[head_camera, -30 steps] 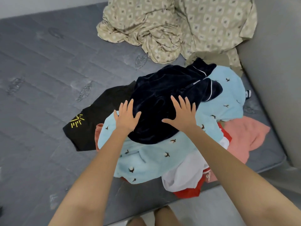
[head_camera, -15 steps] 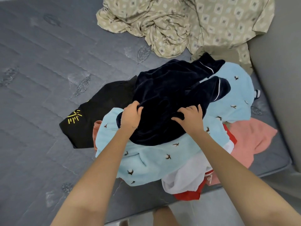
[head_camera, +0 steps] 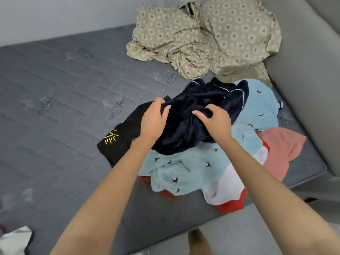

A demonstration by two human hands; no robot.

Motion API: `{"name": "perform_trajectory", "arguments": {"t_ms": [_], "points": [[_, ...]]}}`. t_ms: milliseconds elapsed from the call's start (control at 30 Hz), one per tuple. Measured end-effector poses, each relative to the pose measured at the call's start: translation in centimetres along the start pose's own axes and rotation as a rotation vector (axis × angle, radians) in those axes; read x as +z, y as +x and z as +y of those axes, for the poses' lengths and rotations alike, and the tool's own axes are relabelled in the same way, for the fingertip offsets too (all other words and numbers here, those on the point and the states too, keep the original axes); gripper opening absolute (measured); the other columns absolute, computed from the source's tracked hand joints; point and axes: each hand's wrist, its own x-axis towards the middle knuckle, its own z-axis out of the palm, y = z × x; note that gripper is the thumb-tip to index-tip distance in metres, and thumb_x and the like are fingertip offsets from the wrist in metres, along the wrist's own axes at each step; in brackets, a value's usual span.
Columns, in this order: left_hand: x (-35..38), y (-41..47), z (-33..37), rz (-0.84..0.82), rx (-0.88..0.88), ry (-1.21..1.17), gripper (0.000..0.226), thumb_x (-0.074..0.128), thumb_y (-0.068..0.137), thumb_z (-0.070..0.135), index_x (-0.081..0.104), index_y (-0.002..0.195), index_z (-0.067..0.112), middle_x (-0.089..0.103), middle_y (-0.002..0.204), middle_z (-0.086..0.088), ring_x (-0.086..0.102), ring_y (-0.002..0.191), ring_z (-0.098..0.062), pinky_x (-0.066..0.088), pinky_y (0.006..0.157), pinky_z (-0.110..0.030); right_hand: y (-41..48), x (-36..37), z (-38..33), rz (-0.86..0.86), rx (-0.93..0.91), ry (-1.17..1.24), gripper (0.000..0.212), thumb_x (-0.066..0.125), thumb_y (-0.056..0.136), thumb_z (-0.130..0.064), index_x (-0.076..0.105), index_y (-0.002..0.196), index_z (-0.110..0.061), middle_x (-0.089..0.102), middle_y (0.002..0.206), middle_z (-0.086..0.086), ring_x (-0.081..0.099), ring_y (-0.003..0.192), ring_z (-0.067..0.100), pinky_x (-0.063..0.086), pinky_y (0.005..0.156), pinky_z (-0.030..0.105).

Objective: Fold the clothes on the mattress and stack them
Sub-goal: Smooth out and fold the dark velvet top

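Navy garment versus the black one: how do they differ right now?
The navy garment is gripped by the left hand and right hand; no hand holds the black garment. The navy garment is bunched on top of the pile; the black garment lies flatter at its left edge, partly buried. The navy garment has white piping; the black garment a yellow print. Both are dark and unfolded.
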Motion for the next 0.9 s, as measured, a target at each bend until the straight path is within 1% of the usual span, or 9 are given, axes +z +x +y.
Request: {"name": "perform_trajectory", "arguments": {"t_ms": [133, 200, 300, 433, 500, 567, 667, 800, 900], "points": [[-7.2, -3.1, 0.7, 0.046, 0.103, -0.014, 0.017, 0.048, 0.101, 0.030, 0.046, 0.089, 0.017, 0.055, 0.079, 0.002, 0.049, 0.072, -0.016, 0.037, 0.064, -0.030, -4.4, -0.7, -6.5, 0.081, 0.016, 0.053, 0.049, 0.065, 0.084, -0.059, 0.062, 0.078, -0.011, 0.065, 0.074, 0.001, 0.059, 0.071, 0.017, 0.050, 0.071, 0.039], [-10.9, -4.9, 1.0, 0.106, 0.117, -0.081, 0.020, 0.050, 0.100, 0.028, 0.048, 0.086, 0.014, 0.056, 0.077, -0.001, 0.050, 0.071, -0.016, 0.038, 0.063, -0.030, -6.6, -0.8, -9.8, 0.109, 0.018, 0.082, 0.049, 0.065, 0.083, -0.061, 0.060, 0.075, -0.013, 0.062, 0.069, -0.001, 0.057, 0.068, 0.015, 0.049, 0.068, 0.038], [-16.4, -7.3, 1.5, 0.185, 0.149, -0.156, 0.019, 0.053, 0.098, 0.027, 0.051, 0.085, 0.013, 0.056, 0.075, 0.001, 0.050, 0.068, -0.012, 0.038, 0.064, -0.023, -9.5, -1.0, -14.7, 0.155, 0.013, 0.121, 0.051, 0.065, 0.083, -0.061, 0.046, 0.063, -0.018, 0.048, 0.057, -0.005, 0.046, 0.056, 0.011, 0.038, 0.058, 0.035], [-22.7, -9.9, 1.9, 0.241, 0.169, -0.178, 0.018, 0.056, 0.097, 0.024, 0.053, 0.083, 0.013, 0.052, 0.071, 0.010, 0.046, 0.065, -0.005, 0.037, 0.063, -0.016, -12.5, -1.7, -19.6, 0.189, 0.011, 0.199, 0.061, 0.064, 0.083, -0.062, 0.041, 0.063, -0.009, 0.042, 0.056, 0.001, 0.040, 0.054, 0.014, 0.032, 0.054, 0.036], [-25.4, -11.2, 2.4, 0.288, 0.159, -0.208, 0.018, 0.058, 0.096, 0.023, 0.054, 0.082, 0.013, 0.052, 0.070, 0.010, 0.045, 0.064, -0.003, 0.035, 0.061, -0.011, -13.6, -2.3, -21.6, 0.203, 0.000, 0.249, 0.060, 0.065, 0.082, -0.062, 0.039, 0.061, -0.013, 0.042, 0.055, 0.000, 0.039, 0.053, 0.012, 0.031, 0.054, 0.035], [-27.6, -12.2, 3.3, 0.343, 0.140, -0.252, 0.018, 0.059, 0.095, 0.021, 0.054, 0.081, 0.010, 0.051, 0.070, 0.007, 0.043, 0.064, -0.003, 0.035, 0.062, -0.010, -14.3, -3.0, -23.5, 0.206, -0.017, 0.299, 0.054, 0.066, 0.081, -0.061, 0.040, 0.059, -0.019, 0.045, 0.054, -0.006, 0.041, 0.052, 0.008, 0.033, 0.053, 0.030], [-30.9, -14.0, 5.0, 0.462, 0.119, -0.297, 0.019, 0.059, 0.094, 0.019, 0.052, 0.079, 0.010, 0.046, 0.067, 0.010, 0.041, 0.062, -0.001, 0.034, 0.062, -0.011, -15.2, -4.2, -26.3, 0.197, -0.058, 0.386, 0.048, 0.068, 0.081, -0.059, 0.044, 0.056, -0.026, 0.047, 0.052, -0.011, 0.043, 0.052, 0.005, 0.034, 0.054, 0.026], [-35.1, -16.4, 6.4, 0.618, 0.065, -0.337, 0.021, 0.057, 0.095, 0.018, 0.048, 0.078, 0.009, 0.040, 0.065, 0.010, 0.037, 0.059, 0.000, 0.032, 0.060, -0.015, -16.7, -5.6, -29.5, 0.163, -0.115, 0.489, 0.053, 0.070, 0.081, -0.056, 0.036, 0.053, -0.025, 0.038, 0.044, -0.016, 0.033, 0.048, 0.003, 0.027, 0.049, 0.021], [-37.8, -18.1, 6.7, 0.668, 0.022, -0.335, 0.025, 0.057, 0.094, 0.017, 0.044, 0.073, 0.013, 0.038, 0.065, 0.009, 0.035, 0.057, -0.002, 0.032, 0.058, -0.015, -18.2, -6.0, -31.4, 0.103, -0.137, 0.559, 0.048, 0.070, 0.082, -0.052, 0.045, 0.054, -0.022, 0.044, 0.046, -0.016, 0.038, 0.049, 0.002, 0.032, 0.051, 0.020]]}}
